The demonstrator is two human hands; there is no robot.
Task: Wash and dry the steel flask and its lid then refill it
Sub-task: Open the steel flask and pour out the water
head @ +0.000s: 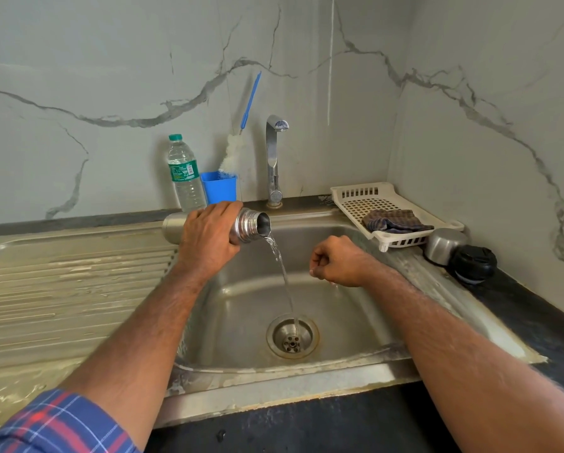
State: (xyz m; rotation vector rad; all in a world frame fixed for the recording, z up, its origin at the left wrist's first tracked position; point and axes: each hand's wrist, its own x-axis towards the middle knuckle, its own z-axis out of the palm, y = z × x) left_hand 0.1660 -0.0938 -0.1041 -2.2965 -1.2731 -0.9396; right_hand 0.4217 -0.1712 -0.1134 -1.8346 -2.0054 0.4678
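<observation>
The steel flask (248,225) lies nearly on its side above the back left part of the sink (355,322), its open threaded mouth pointing right and slightly down. A thin stream of water (282,266) runs from the mouth and falls into the drain (292,336) at the bottom of the basin. The left hand (207,235) grips the flask around its upper body, fingers curled over the top and clamped on the metal; the base of the flask sticks out to the left of the hand.

The right hand (334,261) hovers over the basin to the right of the stream, apart from the flask, its fingers curled together into a loose fist with nothing in them.

On the dark table (535,315) at the right of the sink sit a steel cup-shaped lid (444,245), mouth down, and just beside it a black stopper (475,264). Behind them a cream plastic tray (355,194) holds a crumpled checked cloth (395,221).

Behind the flask stands a tap (274,158). Left of the tap are a blue cup (219,188) holding a bottle brush (233,155) with a blue handle, and a clear plastic water bottle (184,173) with a green cap. The ribbed draining board (71,282) stretches to the left. A checked sleeve (58,423) shows on the left arm.
</observation>
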